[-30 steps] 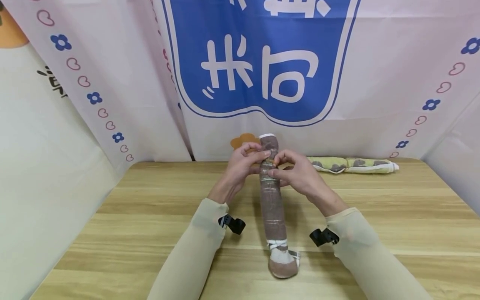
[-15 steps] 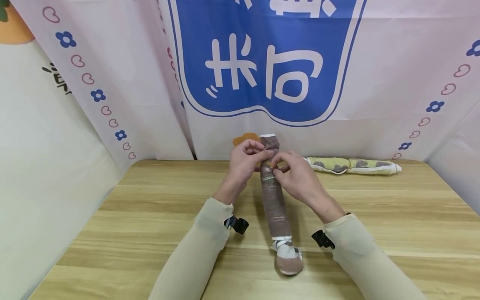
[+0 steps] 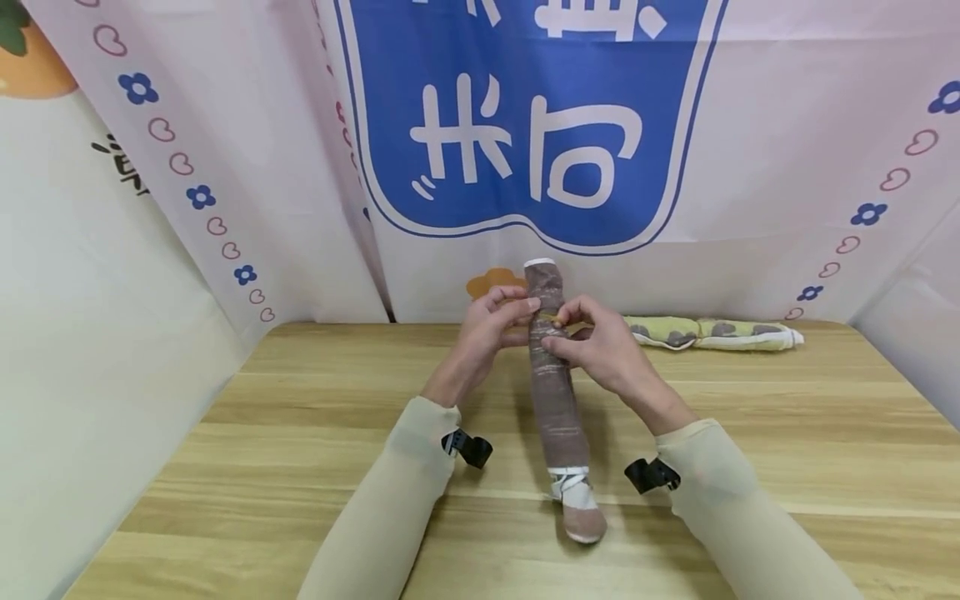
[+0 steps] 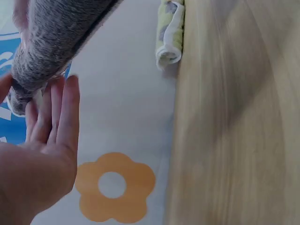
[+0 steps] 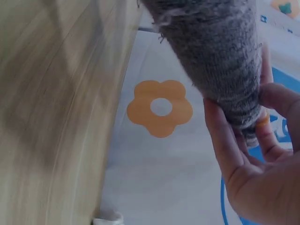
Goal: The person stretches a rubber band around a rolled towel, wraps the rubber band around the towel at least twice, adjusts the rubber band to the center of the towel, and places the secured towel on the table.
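A long brown rolled towel (image 3: 557, 408) with white edges is held tilted over the table, its upper end toward the back wall. Its lower end flares into a white and brown tip below a narrowed, bound spot. My left hand (image 3: 487, 327) grips the upper part from the left, thumb on the front and fingers behind. On the right side, my right hand (image 3: 603, 348) pinches a thin yellow-orange rubber band (image 3: 550, 317) around the roll, with its thumb against the towel. The right wrist view shows the band (image 5: 263, 120) as an orange bit by the fingers.
A yellow-green rolled towel (image 3: 708, 332) with grey spots and a band round its middle lies along the table's back edge, right of my hands. The wooden table (image 3: 315, 467) meets a printed cloth backdrop (image 3: 757, 183) behind, with cloth walls at both sides.
The brown towel has shifted slightly right and its upper end sits a little higher. My right fingers have drawn the rubber band outward from the roll. The left hand keeps its hold.
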`<act>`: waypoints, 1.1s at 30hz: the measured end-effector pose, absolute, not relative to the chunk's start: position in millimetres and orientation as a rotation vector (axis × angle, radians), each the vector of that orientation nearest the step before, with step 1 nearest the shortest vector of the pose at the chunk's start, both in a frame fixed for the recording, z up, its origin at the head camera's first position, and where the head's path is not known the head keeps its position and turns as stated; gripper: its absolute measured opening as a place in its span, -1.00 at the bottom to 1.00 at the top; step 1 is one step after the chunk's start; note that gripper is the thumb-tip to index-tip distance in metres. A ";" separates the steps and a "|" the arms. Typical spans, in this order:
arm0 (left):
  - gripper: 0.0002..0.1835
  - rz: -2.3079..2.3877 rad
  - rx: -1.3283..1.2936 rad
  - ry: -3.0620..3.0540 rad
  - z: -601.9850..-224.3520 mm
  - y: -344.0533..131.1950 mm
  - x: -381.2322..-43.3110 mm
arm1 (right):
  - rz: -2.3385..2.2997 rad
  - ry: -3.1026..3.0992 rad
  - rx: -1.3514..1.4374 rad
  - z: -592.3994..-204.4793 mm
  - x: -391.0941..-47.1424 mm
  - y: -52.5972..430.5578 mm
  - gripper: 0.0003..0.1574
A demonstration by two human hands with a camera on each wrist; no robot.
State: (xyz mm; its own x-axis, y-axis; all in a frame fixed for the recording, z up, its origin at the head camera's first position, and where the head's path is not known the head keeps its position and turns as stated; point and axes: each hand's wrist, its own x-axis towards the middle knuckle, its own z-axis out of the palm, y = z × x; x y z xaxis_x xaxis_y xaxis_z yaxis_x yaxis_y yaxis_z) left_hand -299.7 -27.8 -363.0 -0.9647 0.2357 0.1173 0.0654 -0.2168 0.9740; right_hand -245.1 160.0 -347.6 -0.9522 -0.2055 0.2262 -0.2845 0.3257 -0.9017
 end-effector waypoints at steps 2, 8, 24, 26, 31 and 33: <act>-0.60 2.287 0.359 1.889 -363.6 -29.1 -300.9 | 1.781 -2.484 0.496 -348.3 -246.8 161.0 -0.70; -0.68 2.328 0.320 1.971 -362.4 -29.8 -302.1 | 1.529 -2.447 0.697 -351.5 -247.3 156.5 -0.77; -0.76 2.415 0.177 2.212 -351.2 -17.7 -289.5 | 1.189 -2.563 0.582 -348.5 -239.3 148.8 -0.80; -0.76 2.399 0.199 2.243 -351.6 -17.2 -289.0 | 1.189 -2.623 0.543 -346.0 -237.3 147.9 -0.67; -0.81 2.378 0.287 2.088 -355.9 -20.3 -292.6 | 1.178 -2.642 0.474 -345.3 -237.5 149.0 -0.59; -0.84 2.374 0.325 1.955 -358.2 -23.1 -295.7 | 1.232 -2.625 0.455 -346.2 -239.4 151.2 -0.64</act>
